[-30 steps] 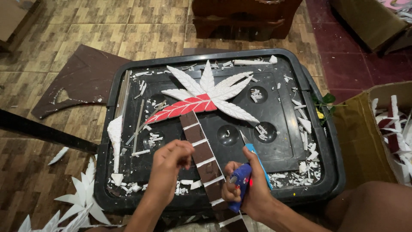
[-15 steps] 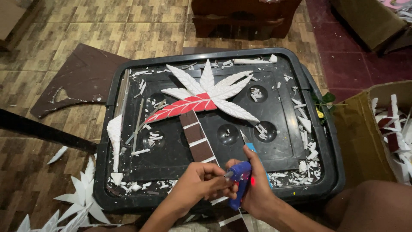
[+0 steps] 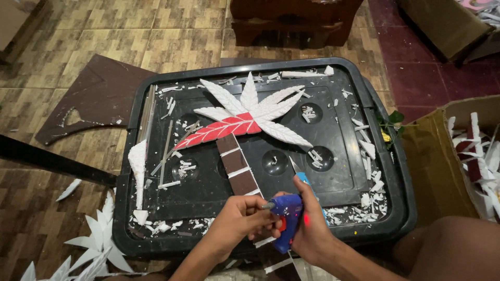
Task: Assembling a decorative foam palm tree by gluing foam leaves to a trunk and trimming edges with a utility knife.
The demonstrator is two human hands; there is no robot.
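Note:
A foam palm tree lies on a black plastic lid (image 3: 130, 171): white leaves (image 3: 260, 106), one red leaf (image 3: 219, 131) and a brown banded trunk (image 3: 237, 164). My right hand (image 3: 307, 229) grips a blue glue gun (image 3: 287, 218), nozzle pointing left over the trunk's lower end. My left hand (image 3: 242, 216) is curled beside the nozzle, fingers touching the gun's tip and covering the trunk's base. A blue-handled craft knife (image 3: 302, 174) lies just beyond my right hand.
White foam scraps (image 3: 182, 169) litter the lid, with a long white foam strip (image 3: 138, 166) at its left. A brown cut board (image 3: 99, 96) lies on the tiled floor. Foam leaves (image 3: 94, 244) sit bottom left. A cardboard box (image 3: 442, 156) stands to the right.
My left hand has left the trunk and come right to meet the glue gun's nozzle. The right hand with the gun has shifted slightly up and right.

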